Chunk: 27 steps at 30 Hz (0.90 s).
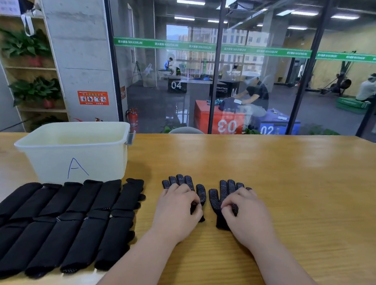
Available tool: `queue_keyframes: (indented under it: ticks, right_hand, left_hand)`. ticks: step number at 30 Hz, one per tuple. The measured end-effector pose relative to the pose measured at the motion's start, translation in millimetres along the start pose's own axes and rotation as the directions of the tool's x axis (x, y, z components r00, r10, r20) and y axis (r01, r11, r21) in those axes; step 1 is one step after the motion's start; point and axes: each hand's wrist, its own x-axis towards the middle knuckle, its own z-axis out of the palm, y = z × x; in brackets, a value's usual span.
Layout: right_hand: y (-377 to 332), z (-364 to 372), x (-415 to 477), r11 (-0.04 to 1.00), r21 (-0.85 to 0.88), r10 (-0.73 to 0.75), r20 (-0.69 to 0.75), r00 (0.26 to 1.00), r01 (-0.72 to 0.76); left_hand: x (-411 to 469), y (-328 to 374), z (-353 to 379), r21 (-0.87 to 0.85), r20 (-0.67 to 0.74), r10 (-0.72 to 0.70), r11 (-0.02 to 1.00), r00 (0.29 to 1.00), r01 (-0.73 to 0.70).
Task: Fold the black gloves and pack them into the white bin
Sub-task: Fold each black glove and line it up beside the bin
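At the far left of the table [293, 187] lie the folded gloves [55, 223], black bundles in two rows, side by side, their long axes running away from the person and leaning slightly right. Just behind the far row stands the white bin [102, 164], marked with a blue "A". No glove shows in the part of its inside that is visible. To the right of the rows, the left hand [176, 208] rests on the left glove [180, 180], its fingers curled and pinching the fabric near the palm. Only the dotted fingertips, the thumb and a bit of cuff show from under it. Across a narrow gap of bare wood lies the right glove [228, 188], held the same way by the right hand [247, 214], whose curled fingertips nip the dotted palm. Both gloves lie flat, dotted side up, fingers pointing away from the person and cuffs toward them, thumbs turned inward toward each other, so their long axes are nearly parallel. I judge this pair is about to be folded, probably by laying one glove over the other across that gap, a short sideways carry for either hand. The bin lies well to the left and farther back, so the left hand is the nearer one for packing.
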Motion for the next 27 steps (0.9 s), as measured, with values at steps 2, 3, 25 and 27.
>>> queue_keyframes:
  ticks: [2, 3, 25, 27]
  right_hand:
    - [-1.4, 2.1, 0.0, 0.997, -0.07, 0.012, 0.069, 0.998, -0.007]
    - [-1.9, 3.2, 0.0, 0.996, -0.093, 0.013, 0.088, 0.996, -0.005]
    - [-3.4, -1.3, -0.2, 0.948, 0.286, -0.2, 0.194, 0.961, 0.139]
    - [-1.3, -0.3, 0.9, 0.945, 0.311, -0.173, 0.201, 0.964, 0.105]
  left_hand:
    - [0.1, 0.7, 0.7, 0.015, 0.038, -0.025, 1.0, 0.999, 0.025]
    - [0.6, 0.3, 1.2, 0.015, 0.04, -0.044, 0.999, 0.998, 0.044]
    - [1.5, 1.0, -3.9, -0.502, 0.01, -0.145, 0.855, 0.989, 0.131]
    - [2.5, -0.7, -1.9, -0.523, 0.051, -0.129, 0.841, 0.99, 0.137]
